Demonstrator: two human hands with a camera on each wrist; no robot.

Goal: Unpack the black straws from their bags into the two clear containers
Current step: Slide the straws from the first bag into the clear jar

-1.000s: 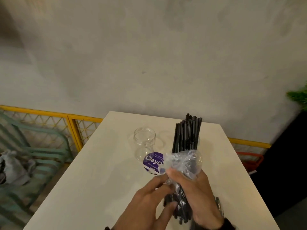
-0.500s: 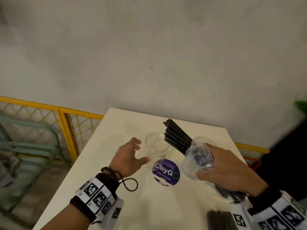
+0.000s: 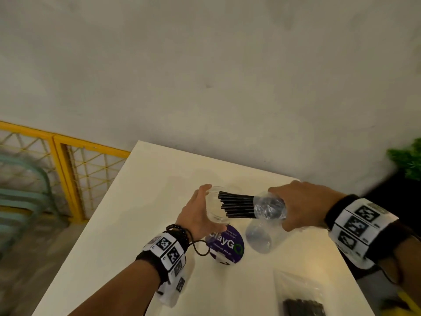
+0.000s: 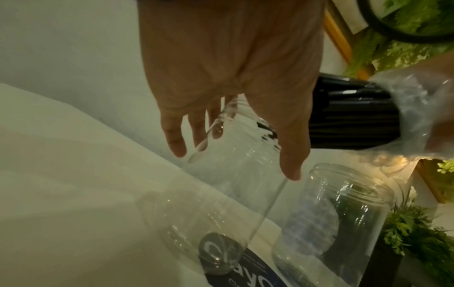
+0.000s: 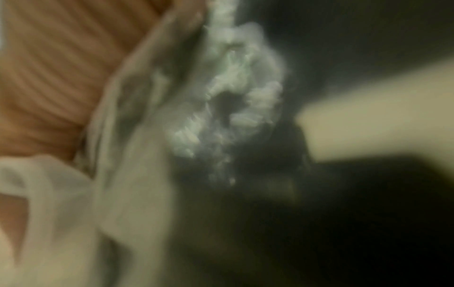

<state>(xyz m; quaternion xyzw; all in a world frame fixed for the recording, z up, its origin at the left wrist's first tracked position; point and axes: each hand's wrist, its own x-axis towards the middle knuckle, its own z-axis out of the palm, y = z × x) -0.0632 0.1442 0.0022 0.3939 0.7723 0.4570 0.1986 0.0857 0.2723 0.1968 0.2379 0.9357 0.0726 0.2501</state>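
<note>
Straw bundle (image 3: 237, 207) now at one jar (image 3: 215, 207)

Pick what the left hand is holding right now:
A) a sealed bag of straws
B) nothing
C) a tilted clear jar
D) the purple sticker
C: the left hand grips the tilted clear jar while the black straws point into its mouth.

The two containers (image 4: 329, 219) are clear glossy plastic; the straws (image 3: 237, 207) matt black plastic; their bag (image 3: 270, 207) thin crinkled film; the desk (image 3: 127, 224) smooth and matt.
</note>
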